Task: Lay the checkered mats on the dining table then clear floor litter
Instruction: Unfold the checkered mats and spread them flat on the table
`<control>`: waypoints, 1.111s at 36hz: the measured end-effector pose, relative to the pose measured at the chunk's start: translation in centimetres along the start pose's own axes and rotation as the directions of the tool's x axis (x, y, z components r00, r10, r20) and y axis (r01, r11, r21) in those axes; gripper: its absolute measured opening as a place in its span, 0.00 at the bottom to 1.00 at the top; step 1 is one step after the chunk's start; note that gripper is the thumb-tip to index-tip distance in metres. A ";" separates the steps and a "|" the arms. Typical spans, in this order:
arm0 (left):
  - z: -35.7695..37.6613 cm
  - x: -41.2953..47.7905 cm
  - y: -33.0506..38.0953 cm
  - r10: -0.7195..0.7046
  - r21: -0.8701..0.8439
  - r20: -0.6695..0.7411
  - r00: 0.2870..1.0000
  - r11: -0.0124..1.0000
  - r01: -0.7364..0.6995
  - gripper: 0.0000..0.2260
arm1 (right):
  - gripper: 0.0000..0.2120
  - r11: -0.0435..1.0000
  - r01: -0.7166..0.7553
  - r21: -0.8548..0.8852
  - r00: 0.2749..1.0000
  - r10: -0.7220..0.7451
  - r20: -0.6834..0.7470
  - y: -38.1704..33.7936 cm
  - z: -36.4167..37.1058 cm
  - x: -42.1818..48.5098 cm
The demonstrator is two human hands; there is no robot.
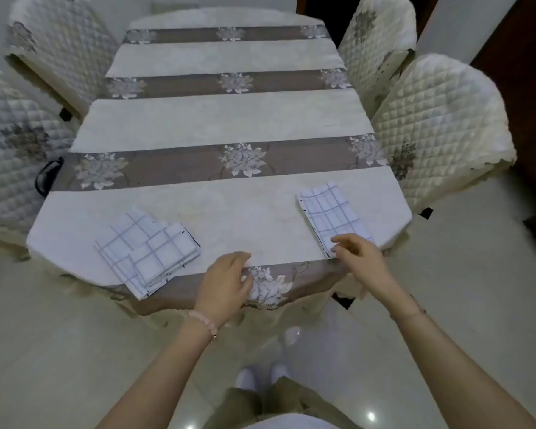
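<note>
A folded white checkered mat (pixel 330 212) lies near the table's front right corner. My right hand (pixel 358 258) hovers at its near end with fingers loosely spread, holding nothing. A stack of folded checkered mats (pixel 146 253) sits near the front left, overlapping the table edge. My left hand (pixel 225 281) rests with relaxed fingers on the front edge of the dining table (pixel 229 125), between the two lots of mats. The table wears a cream cloth with brown floral bands.
Quilted covered chairs stand on both sides: two on the left (pixel 16 156) (pixel 59 48) and two on the right (pixel 443 131) (pixel 381 35). A dark strap (pixel 45 174) pokes out at the left table edge. Glossy pale floor tiles (pixel 446 320) surround the table.
</note>
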State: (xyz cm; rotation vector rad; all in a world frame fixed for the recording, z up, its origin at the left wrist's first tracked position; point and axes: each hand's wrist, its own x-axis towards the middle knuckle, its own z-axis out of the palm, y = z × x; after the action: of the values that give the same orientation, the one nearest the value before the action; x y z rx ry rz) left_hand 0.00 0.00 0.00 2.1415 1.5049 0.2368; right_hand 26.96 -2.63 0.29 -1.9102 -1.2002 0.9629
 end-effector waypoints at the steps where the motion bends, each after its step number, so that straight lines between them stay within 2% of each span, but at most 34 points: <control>1: 0.5 0.5 -0.2 0.017 0.068 0.041 0.999 0.997 -0.020 0.33 | 0.10 1.000 0.011 -0.012 0.998 -0.011 -0.056 0.0 -0.3 0.6; 3: 1.6 1.1 -0.4 -0.001 0.187 0.123 0.992 0.982 -0.022 0.39 | 0.09 0.998 -0.010 -0.065 0.993 0.003 -0.117 -0.1 -1.1 1.6; 5: 2.4 1.3 -0.6 -0.048 0.235 0.162 0.986 0.972 0.009 0.41 | 0.14 0.988 -0.046 -0.148 0.990 0.026 -0.137 -0.2 -1.8 2.7; 9: 3.2 1.4 -1.3 -0.072 0.358 0.163 0.984 0.934 0.008 0.36 | 0.22 0.941 -0.116 -0.318 0.987 0.075 -0.140 0.7 -2.4 4.8; 15: 3.6 1.3 -2.0 -0.066 0.373 0.162 0.985 0.928 0.001 0.33 | 0.25 0.905 -0.230 -0.357 0.964 0.161 -0.212 1.4 -2.1 6.3; 23: 3.6 1.2 -2.1 -0.100 0.409 0.211 0.972 0.913 0.005 0.31 | 0.12 0.934 -0.304 -0.188 0.947 0.275 -0.163 1.1 -1.8 6.4; 27: 3.4 1.3 -1.8 -0.119 0.403 0.239 0.964 0.915 0.013 0.31 | 0.06 0.963 -0.268 0.024 0.960 0.269 -0.079 0.0 -1.5 5.7; 32: 3.5 1.5 -2.0 -0.105 0.390 0.242 0.965 0.921 0.003 0.30 | 0.12 0.922 -0.279 0.268 0.956 0.292 -0.008 -1.5 -1.1 4.1; 34: 2.8 1.4 -1.5 -0.118 0.393 0.217 0.969 0.919 0.024 0.33 | 0.12 0.896 -0.266 0.355 0.959 0.283 0.005 -2.2 -0.8 3.5; 36: 2.5 1.5 -1.2 -0.067 0.328 0.242 0.968 0.945 -0.017 0.37 | 0.11 0.865 -0.245 0.437 0.964 0.265 0.015 -3.0 -0.5 2.9; 37: 2.1 1.7 -0.7 -0.063 0.237 0.240 0.969 0.971 0.004 0.38 | 0.12 0.852 -0.238 0.466 0.966 0.258 0.020 -3.3 -0.4 2.6; 39: 1.1 1.7 0.6 -0.115 -0.068 0.206 0.972 0.989 0.131 0.33 | 0.12 0.831 -0.227 0.508 0.969 0.248 0.027 -3.9 -0.1 2.0; 40: 0.4 1.6 1.5 -0.137 -0.245 0.171 0.976 0.953 0.177 0.30 | 0.12 0.819 -0.220 0.529 0.970 0.241 0.030 -4.2 0.1 1.7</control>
State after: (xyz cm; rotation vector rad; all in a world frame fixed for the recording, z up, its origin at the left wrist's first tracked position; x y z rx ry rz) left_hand 1.98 0.95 0.14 1.7834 1.4602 0.1963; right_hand 25.63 0.41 3.40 -1.6267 -0.5893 1.2297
